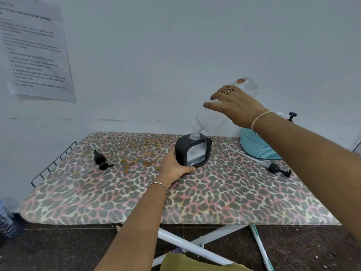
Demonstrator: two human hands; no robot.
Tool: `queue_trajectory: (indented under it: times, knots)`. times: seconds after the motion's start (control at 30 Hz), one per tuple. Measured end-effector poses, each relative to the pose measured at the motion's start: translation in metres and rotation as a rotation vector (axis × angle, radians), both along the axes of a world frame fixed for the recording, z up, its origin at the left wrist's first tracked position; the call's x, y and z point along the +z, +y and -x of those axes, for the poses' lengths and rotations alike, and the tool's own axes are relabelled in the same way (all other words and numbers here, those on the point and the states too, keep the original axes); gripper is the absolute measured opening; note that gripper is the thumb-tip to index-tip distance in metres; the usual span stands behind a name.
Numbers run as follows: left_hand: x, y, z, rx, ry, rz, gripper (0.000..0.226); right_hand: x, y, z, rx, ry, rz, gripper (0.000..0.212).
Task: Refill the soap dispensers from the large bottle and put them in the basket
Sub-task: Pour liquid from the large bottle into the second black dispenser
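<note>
A black square soap dispenser with a clear window stands on the leopard-print board, its top open. My left hand grips its left side and base. My right hand holds the large clear bottle tipped neck-down, its threaded mouth resting in the dispenser's opening. A little liquid shows low in the dispenser window. The blue woven basket sits at the back right, partly behind my right forearm; a black pump head pokes up behind my right wrist, above the basket.
A loose black pump lies on the left of the board, another with a long tube lies at the right. A wire rack edges the board's left end. A printed sheet hangs on the wall.
</note>
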State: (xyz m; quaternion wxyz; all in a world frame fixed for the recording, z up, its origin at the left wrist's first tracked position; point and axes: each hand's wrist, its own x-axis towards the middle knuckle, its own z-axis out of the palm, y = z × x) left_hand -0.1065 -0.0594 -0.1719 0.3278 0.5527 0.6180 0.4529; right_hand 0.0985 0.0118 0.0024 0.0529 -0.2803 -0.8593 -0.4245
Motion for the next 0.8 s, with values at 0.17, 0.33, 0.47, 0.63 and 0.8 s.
queue_trajectory:
  times: [0.17, 0.33, 0.47, 0.63, 0.8]
  knots:
    - [0.000, 0.000, 0.000, -0.003, 0.014, -0.004, 0.078, -0.026, -0.006, -0.015, -0.150, 0.238, 0.240, 0.077]
    - [0.001, -0.002, -0.001, 0.006, 0.010, -0.011, 0.078, -0.056, -0.008, -0.035, -0.242, 0.620, 0.542, 0.073]
    - [0.002, -0.002, -0.001, 0.012, 0.002, -0.003, 0.077, -0.074, -0.012, -0.049, -0.293, 0.940, 0.599, 0.072]
    - [0.002, -0.001, -0.003, 0.026, -0.005, 0.008, 0.076, -0.101, -0.013, -0.061, -0.300, 1.319, 0.627, 0.065]
    - [0.003, -0.001, -0.004, 0.047, 0.005, 0.023, 0.079, -0.126, -0.017, -0.060, -0.283, 1.628, 0.613, 0.063]
